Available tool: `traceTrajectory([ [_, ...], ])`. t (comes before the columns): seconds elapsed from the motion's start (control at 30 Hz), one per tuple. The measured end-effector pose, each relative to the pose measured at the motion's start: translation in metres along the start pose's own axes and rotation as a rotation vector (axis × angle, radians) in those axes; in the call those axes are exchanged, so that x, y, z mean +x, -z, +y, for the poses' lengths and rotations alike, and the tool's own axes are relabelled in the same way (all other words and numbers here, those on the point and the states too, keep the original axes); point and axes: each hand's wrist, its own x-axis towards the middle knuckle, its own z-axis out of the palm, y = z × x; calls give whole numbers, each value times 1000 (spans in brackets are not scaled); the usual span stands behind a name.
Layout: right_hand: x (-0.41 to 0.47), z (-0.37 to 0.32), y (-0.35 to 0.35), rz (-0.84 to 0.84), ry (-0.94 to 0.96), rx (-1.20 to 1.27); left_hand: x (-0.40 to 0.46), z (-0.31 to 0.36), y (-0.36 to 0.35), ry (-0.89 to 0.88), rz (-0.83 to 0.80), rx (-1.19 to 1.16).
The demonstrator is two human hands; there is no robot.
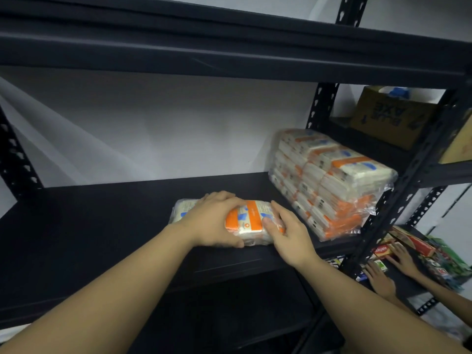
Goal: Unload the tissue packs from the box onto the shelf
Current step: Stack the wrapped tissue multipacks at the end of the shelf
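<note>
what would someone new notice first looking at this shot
The eye goes first to the orange-and-white tissue pack near the front middle of the black shelf, gripped by the left hand and the right hand. Next is the tall stack of wrapped tissue packs at the shelf's right end. Low at the far right, another person's hands rest among colourful boxes on a neighbouring shelf.

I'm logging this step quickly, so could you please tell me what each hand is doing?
Left hand: grips the tissue pack on the shelf.
Right hand: grips the same pack.
</note>
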Motion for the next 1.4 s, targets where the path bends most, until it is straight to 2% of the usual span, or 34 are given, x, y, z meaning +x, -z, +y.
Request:
traceTrajectory([
  [0.2, 1, -6, 1, -24, 4, -13, -42, -54, 2, 143, 78, -63],
  [0.33, -4, -10, -2, -89, 1, 31, -70, -88, -11, 280, 210, -302],
  [0.43, -9, -14, -5, -117, 33, 66, -75, -93, -16, 301, 300, -465],
  [0.53, -12, -29, -6, -30, 79, 78, -67, -94, -17, 332, 397, -709],
  [0.7, -8, -76, 23, 217, 181, 78, -21, -83, 13, 328, 622, -1033],
  [0.8, -4, -104, 58, 302, 230, -13, 18, -72, 39, 203, 591, -1220],
  [0.9, 1, -116, 97, 364, 274, -103, 62, -48, 56, 95, 529, -1291],
  [1.07, 10, -115, 160, 442, 217, -318, 131, 4, 71, -46, 398, -1403],
  [1.2, 17, -111, 191, 457, 173, -425, 177, 34, 75, -113, 310, -1427],
  [1.4, 31, -97, 213, 500, 104, -451, 227, 68, 82, -163, 297, -1385],
])
